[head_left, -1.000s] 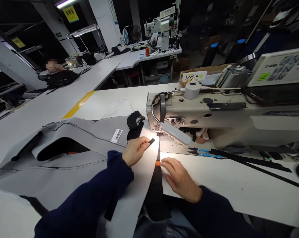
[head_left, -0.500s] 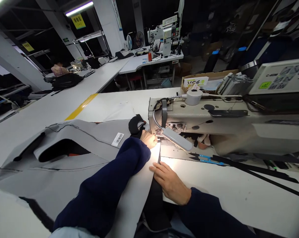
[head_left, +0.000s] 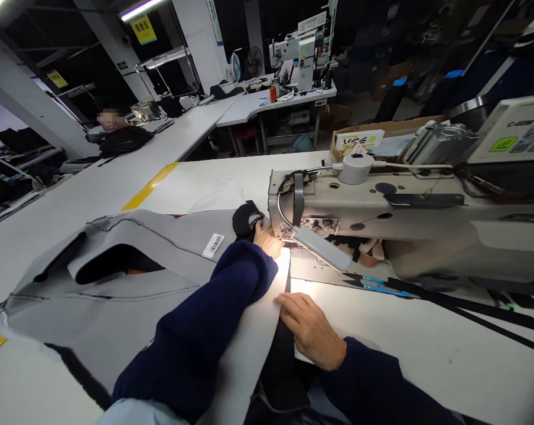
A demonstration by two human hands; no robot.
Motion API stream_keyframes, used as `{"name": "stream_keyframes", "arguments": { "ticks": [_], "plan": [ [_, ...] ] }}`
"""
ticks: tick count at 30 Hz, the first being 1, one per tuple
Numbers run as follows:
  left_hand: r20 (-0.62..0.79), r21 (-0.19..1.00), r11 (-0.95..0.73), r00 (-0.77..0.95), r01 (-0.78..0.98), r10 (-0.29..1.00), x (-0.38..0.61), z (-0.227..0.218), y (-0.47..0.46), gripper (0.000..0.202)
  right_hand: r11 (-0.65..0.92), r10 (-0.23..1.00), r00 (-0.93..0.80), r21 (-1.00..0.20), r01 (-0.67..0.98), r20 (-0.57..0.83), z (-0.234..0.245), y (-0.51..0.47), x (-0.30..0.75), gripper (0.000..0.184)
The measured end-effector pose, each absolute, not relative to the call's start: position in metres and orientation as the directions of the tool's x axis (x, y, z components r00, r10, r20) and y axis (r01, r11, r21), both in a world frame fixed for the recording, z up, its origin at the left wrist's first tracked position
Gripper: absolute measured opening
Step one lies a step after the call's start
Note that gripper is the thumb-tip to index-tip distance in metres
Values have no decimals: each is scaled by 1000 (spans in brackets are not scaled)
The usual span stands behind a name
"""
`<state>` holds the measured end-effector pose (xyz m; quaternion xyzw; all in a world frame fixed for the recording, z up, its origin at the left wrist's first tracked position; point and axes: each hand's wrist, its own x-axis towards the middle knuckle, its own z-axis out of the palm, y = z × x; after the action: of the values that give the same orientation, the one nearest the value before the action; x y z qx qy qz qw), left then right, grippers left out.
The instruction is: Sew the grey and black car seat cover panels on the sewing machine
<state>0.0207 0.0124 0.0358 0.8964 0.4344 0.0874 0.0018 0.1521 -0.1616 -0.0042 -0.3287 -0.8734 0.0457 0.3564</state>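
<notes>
A large grey fabric piece (head_left: 160, 321) with black edging lies across the table and runs up to the sewing machine (head_left: 333, 206). My left hand (head_left: 267, 241) is at the machine's needle area, fingers bent and closed on the fabric; its fingertips are partly hidden. Beside it is a rolled black strip (head_left: 244, 221). My right hand (head_left: 313, 327) lies nearer me, its fingers closed over the fabric's right edge, where a black band (head_left: 278, 360) hangs down. A small lamp (head_left: 322, 247) lights the stitching spot. A white barcode label (head_left: 213, 245) sits on the fabric.
Blue-handled snips (head_left: 377, 284) and black straps (head_left: 462, 307) lie right of my hands. A cardboard box (head_left: 338, 144) and a control panel (head_left: 510, 133) stand behind the machine. Yellow tape (head_left: 152, 184) crosses the table. Another person (head_left: 110, 118) sits far left.
The whole view has shifted slightly as my head turned. My hands hold nearly the same places on the fabric.
</notes>
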Motion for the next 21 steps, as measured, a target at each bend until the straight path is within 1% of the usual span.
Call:
{"name": "stream_keyframes", "arguments": {
  "ticks": [3, 5, 7, 8, 9, 10, 11, 12, 13, 15, 16, 17, 18, 19, 20, 21],
  "plan": [
    [194, -5, -633, 621, 774, 759, 16, 42, 10, 38, 695, 693, -448, -357, 624, 565, -2, -162, 156, 33],
    [183, -75, -603, 606, 794, 774, 11, 47, 1, 38, 653, 724, -433, -331, 681, 537, -2, -164, 161, 33],
    [156, -109, -563, 574, 819, 804, 5, 53, -18, 38, 618, 751, -441, -287, 732, 491, -1, -169, 166, 36],
    [129, -102, -556, 565, 825, 815, 3, 55, -31, 38, 593, 771, -437, -272, 758, 463, -1, -173, 168, 35],
    [89, -77, -554, 559, 829, 824, 2, 57, -44, 41, 563, 793, -422, -265, 783, 440, -1, -177, 169, 29],
    [37, -38, -549, 551, 835, 834, 3, 59, -57, 48, 532, 814, -395, -274, 801, 426, -1, -181, 170, 21],
    [-23, 9, -531, 531, 847, 847, 5, 60, -69, 57, 510, 830, -364, -310, 802, 422, -1, -185, 169, 17],
    [-85, 51, -502, 505, 863, 859, 8, 60, -77, 66, 502, 842, -339, -381, 776, 419, 0, -189, 167, 18],
    [-142, 83, -465, 472, 882, 870, 13, 60, -83, 74, 502, 854, -323, -483, 717, 408, 2, -192, 164, 20],
    [-231, 90, -386, 397, 918, 888, 25, 60, -83, 84, 476, 877, -327, -731, 489, 353, 5, -197, 153, 24],
    [-274, 75, -355, 362, 932, 891, 30, 61, -78, 85, 416, 891, -340, -843, 342, 302, 7, -200, 145, 28],
    [-316, 58, -329, 330, 942, 889, 35, 63, -72, 85, 325, 902, -356, -926, 192, 243, 8, -202, 136, 32],
    [-363, 51, -309, 306, 950, 880, 37, 65, -64, 80, 212, 919, -351, -976, 51, 181, 9, -204, 126, 36],
    [-407, 59, -295, 293, 954, 865, 38, 68, -57, 71, 95, 935, -334, -992, -86, 119, 9, -206, 116, 40],
    [-447, 89, -283, 293, 955, 845, 36, 71, -51, 60, -15, 948, -312, -976, -216, 55, 8, -209, 105, 45],
    [-476, 144, -268, 304, 953, 825, 32, 74, -46, 47, -106, 957, -289, -934, -340, -4, 7, -211, 94, 49]
  ]
}}
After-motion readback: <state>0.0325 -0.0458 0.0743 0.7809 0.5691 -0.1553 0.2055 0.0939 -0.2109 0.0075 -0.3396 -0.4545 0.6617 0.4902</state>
